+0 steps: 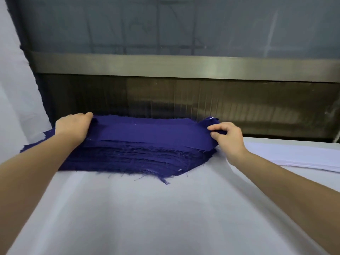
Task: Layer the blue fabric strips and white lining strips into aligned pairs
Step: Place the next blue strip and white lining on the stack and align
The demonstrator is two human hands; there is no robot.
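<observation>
Blue cotton-looking stuff, frayed at the edges. The top blue strip (147, 131) lies flat on the blue stack (128, 159) at the far side of the bench (147, 208), its long axis running straight left to right across the person's front. Each end has its own grip: the left hand (73, 126) has its fingers curled over the left end, and the right hand (228, 137) pinches the right end between thumb and forefinger, with that corner peeled up off the pile. So the strip is spanned end to end, neither hand nearer than the other. What matters next, I reckon, is that the white lining strips (294, 157) sit off to the right, just beside the blue stack and past the right wrist, lying roughly the same way. My guess is the strip gets carried sideways to the right, kept taut so the ends line up. Behind it all runs a metal sill (184, 67) under a dim window.
</observation>
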